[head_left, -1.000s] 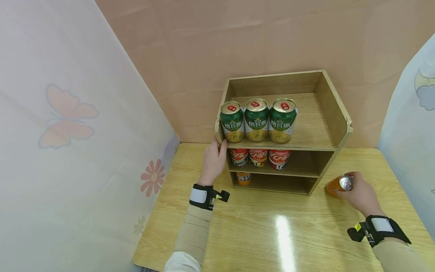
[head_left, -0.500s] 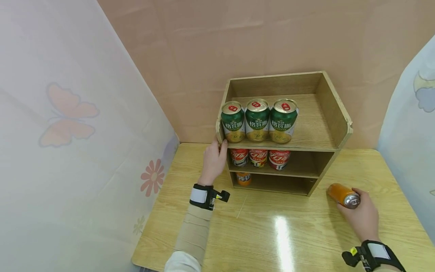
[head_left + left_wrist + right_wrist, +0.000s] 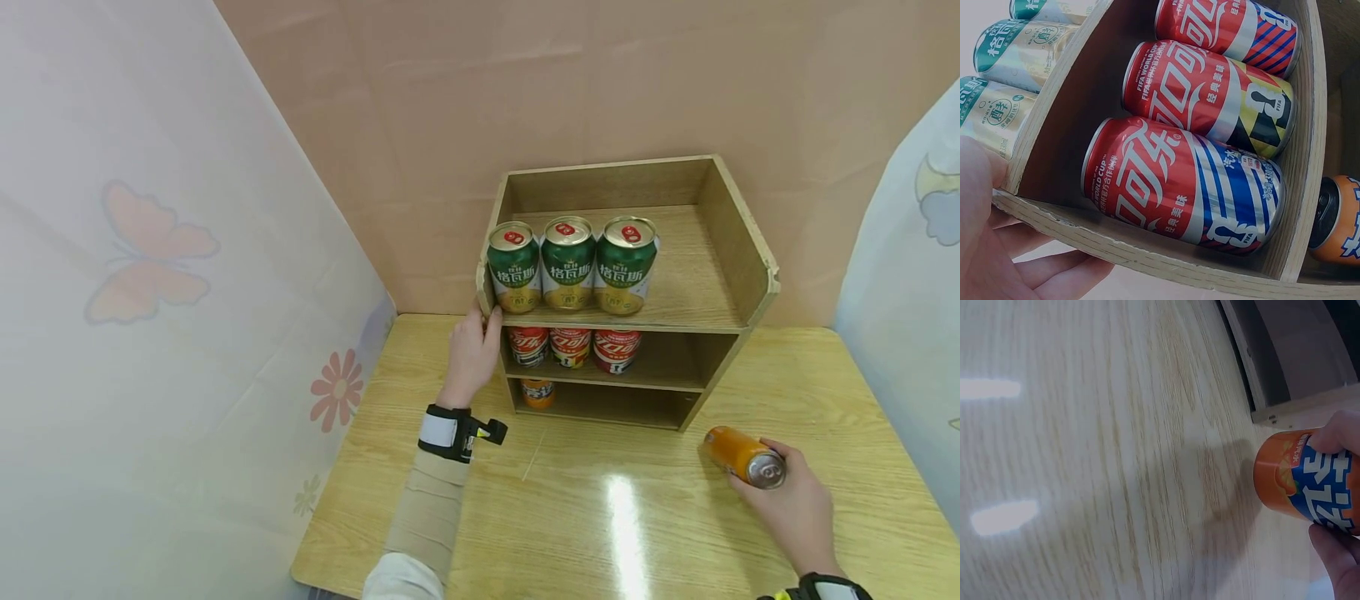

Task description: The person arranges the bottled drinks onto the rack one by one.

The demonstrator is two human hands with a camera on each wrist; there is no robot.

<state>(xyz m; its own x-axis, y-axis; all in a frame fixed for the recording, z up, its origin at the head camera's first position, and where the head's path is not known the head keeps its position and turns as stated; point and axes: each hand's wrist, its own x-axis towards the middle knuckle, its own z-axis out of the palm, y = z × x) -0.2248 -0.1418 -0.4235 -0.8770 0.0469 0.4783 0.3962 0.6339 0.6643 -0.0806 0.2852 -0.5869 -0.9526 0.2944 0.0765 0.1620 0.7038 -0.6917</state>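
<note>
My right hand [image 3: 798, 504] grips an orange soda can [image 3: 738, 454], tilted with its silver top toward me, to the right of the wooden shelf [image 3: 701, 329]. In the right wrist view the thumb and fingers wrap the can's blue label. My left hand [image 3: 471, 354] holds the shelf's left side panel, thumb in front and fingers behind it, as the left wrist view shows. Several cans stand in the shelf: green-and-gold cans [image 3: 567, 262] on the top level, red cola cans [image 3: 1185, 184] on the middle one, and one orange can [image 3: 537, 393] at the bottom left.
The shelf stands on a light wood table [image 3: 570, 517] against a brown backdrop [image 3: 450, 125]. Pale printed cloths hang at the left [image 3: 187, 375] and right [image 3: 900, 275].
My right hand has tipped the orange can from near upright and drawn it toward me, then slightly left. The left hand has stayed on the shelf's side.
</note>
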